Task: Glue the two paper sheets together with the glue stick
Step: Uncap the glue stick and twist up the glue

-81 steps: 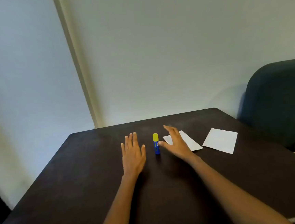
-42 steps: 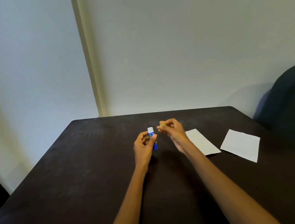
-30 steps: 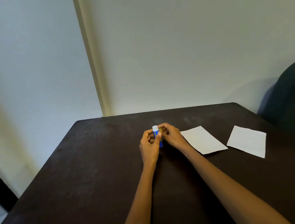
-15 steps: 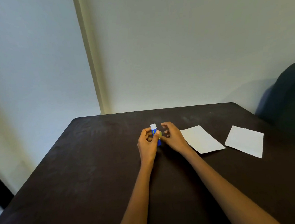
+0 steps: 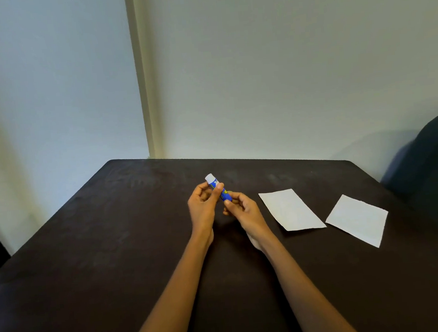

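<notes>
dark table [image 5: 88, 256], pale wall | both grips: left hand [image 5: 203, 207], right hand [image 5: 245, 211] pinch glue stick [image 5: 218, 188]

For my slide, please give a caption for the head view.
Both hands, left hand and right hand, hold the uncapped glue stick above the table, beside two paper sheets.

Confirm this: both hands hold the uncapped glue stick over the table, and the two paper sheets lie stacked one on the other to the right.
Not quite. The head view shows the two paper sheets apart: the near sheet and the far sheet lie side by side with dark table between them. The rest holds: the left hand and right hand hold the uncapped glue stick.
</notes>
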Demonstrator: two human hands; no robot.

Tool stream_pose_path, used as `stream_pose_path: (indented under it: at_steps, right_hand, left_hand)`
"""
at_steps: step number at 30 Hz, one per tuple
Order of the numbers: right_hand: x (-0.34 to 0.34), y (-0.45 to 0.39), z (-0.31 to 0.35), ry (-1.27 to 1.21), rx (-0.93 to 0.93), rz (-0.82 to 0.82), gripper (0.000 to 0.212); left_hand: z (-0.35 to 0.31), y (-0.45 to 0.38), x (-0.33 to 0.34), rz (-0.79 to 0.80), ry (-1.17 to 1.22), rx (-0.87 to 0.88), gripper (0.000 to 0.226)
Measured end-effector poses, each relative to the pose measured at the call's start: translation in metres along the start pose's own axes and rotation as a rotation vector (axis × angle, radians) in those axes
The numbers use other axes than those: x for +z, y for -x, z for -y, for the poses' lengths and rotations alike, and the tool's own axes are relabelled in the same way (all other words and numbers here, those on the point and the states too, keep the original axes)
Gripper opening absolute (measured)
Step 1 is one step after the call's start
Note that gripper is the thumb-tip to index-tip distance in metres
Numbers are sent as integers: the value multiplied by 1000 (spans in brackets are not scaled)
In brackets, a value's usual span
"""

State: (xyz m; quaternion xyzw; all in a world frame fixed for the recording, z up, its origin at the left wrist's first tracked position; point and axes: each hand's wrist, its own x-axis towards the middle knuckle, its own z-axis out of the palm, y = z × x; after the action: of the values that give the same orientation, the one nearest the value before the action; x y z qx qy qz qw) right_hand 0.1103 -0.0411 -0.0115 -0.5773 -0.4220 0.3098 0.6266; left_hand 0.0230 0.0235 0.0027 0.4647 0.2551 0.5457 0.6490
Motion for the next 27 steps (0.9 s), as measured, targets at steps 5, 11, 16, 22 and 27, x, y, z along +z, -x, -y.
stream_pose_path:
  at_steps: [5,11,16,22,27]
  right_hand:
    - [2,-2,1,81,-6,0,11]
    - [4,-3,10,-138,67,-27,45]
    - [3,-3,13,-171,88,5,39]
    - [-1,0,6,-108,9,173,12]
    - [3,4,19,-260,154,87,38]
  left_hand:
    - [0,-2,-2,54,4,-20,28]
    - [2,0,-1,205,88,18,39]
    - [0,2,1,203,133,24,31]
    - [-1,-1,-3,118,156,33,31]
    - [0,1,-1,176,158,11,42]
